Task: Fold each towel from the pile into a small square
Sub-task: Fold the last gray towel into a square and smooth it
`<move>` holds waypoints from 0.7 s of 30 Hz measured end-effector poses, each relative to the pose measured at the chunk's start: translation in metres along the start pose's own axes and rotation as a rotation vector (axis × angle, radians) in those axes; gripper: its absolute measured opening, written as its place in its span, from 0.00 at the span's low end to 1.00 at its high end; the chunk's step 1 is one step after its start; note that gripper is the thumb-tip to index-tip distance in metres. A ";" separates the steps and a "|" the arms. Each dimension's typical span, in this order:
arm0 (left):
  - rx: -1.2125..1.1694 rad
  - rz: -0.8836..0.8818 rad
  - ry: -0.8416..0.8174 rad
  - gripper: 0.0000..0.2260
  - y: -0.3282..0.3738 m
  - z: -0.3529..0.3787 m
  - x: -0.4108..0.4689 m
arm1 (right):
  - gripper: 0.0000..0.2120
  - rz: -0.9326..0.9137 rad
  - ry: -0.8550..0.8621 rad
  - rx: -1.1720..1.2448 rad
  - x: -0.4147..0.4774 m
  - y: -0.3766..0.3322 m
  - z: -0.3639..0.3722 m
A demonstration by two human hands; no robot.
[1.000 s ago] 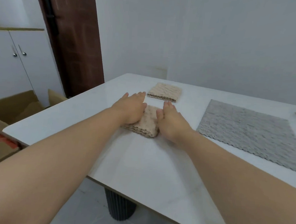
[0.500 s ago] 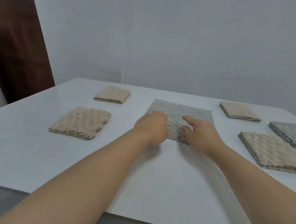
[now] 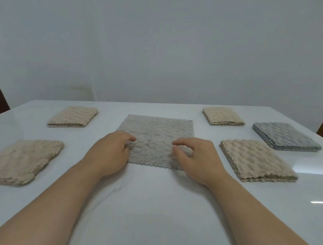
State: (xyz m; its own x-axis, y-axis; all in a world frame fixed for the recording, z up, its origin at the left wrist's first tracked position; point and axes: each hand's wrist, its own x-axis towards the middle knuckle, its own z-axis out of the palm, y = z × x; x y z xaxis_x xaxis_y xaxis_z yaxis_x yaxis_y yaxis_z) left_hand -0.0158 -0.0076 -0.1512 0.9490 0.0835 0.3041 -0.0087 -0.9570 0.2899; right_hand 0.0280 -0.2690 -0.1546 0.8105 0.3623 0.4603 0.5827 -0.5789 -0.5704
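we leave the beige towel that both hands pressed flat a second ago. it now lies free as a finished square at the near left of the tabletop.

both hands are now at the grey towel, which lies spread in one layer in the middle of the tabletop, with the other folded towels on either side. in the last half second the hands have moved apart toward its near corners.

the left hand sits on the near left corner with fingers curled. its grip looks narrow, but the fingertips are hidden, so we cannot tell whether it already pinches cloth. the right hand is over the near right corner, grip wide, thumb and forefinger apart, holding nothing.

we judge that one more towel is done and that the grey one's first fold is about to begin.
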 end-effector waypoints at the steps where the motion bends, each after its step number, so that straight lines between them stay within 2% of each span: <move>1: 0.007 0.024 -0.005 0.18 0.002 -0.001 0.000 | 0.10 0.006 0.001 0.004 0.002 0.001 -0.002; 7: -0.012 0.057 -0.039 0.16 0.000 0.000 -0.003 | 0.11 0.000 -0.123 -0.041 0.008 0.009 -0.005; 12: -0.025 -0.022 -0.048 0.17 -0.012 -0.007 -0.006 | 0.10 -0.029 -0.161 -0.072 0.008 0.009 -0.003; 18: 0.008 -0.071 -0.046 0.15 -0.011 -0.006 -0.007 | 0.15 -0.072 -0.241 -0.174 0.009 0.012 0.001; 21: 0.022 -0.074 -0.040 0.17 -0.011 -0.007 -0.008 | 0.12 -0.058 -0.237 -0.180 0.010 0.014 0.004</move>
State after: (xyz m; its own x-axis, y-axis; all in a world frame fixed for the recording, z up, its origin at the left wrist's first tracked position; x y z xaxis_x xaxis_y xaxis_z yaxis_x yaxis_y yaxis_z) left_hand -0.0256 0.0044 -0.1504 0.9585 0.1435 0.2462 0.0684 -0.9546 0.2900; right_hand 0.0448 -0.2704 -0.1611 0.7798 0.5467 0.3050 0.6257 -0.6648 -0.4080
